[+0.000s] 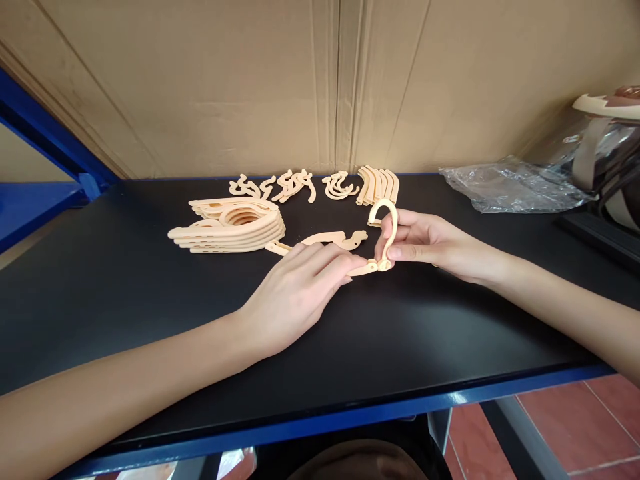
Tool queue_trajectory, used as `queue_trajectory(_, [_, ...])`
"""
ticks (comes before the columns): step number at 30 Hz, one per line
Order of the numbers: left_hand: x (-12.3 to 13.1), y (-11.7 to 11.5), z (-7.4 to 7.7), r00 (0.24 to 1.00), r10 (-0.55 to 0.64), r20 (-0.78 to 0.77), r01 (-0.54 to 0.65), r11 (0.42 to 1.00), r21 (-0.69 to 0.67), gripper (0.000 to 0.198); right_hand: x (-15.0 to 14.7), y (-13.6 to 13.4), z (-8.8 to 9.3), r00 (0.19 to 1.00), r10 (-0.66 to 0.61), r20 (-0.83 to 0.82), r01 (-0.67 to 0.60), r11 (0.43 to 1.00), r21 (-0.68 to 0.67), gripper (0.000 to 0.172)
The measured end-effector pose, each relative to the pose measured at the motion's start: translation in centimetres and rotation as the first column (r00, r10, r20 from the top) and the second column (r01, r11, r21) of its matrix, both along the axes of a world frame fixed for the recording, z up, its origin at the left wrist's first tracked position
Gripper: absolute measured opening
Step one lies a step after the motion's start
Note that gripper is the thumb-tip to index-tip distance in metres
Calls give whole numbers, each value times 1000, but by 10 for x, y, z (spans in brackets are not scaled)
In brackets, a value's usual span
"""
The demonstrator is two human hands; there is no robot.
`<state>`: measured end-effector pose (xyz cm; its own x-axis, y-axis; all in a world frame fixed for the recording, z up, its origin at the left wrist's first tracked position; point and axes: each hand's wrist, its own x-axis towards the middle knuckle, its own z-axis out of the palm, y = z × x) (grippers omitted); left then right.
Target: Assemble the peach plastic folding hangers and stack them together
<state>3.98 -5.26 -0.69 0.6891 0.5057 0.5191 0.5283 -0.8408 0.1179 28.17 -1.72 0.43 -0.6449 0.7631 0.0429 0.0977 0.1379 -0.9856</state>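
My left hand (300,290) is closed on a cream plastic arm piece (363,269), whose round end sticks out past the fingertips. Between the thumb and fingers of my right hand (417,243) is a cream hook (393,227), upright with its curve at the top. The hook's lower end meets the round end of the arm piece; whether they are joined I cannot tell. Just behind my left hand another cream arm piece (325,238) lies on the black table, partly hidden by the hand.
A stack of cream hanger pieces (230,230) stands at the left. Along the cardboard wall (225,87) lie loose hooks (340,187), small curved pieces (295,185) and a row of arm pieces (377,185). Clear plastic bags (515,187) rest at the back right.
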Motion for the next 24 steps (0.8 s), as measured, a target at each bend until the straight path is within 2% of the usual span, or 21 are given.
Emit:
queue_trajectory(14, [-1, 2, -1, 998, -55, -10, 56, 997, 58, 21, 0, 1, -2, 998, -4, -69, 0, 998, -56, 18])
queue_trajectory(24, [-2, 4, -2, 994, -106, -31, 108, 993, 56, 25, 1, 2, -6, 999, 42, -2, -42, 998, -40, 18])
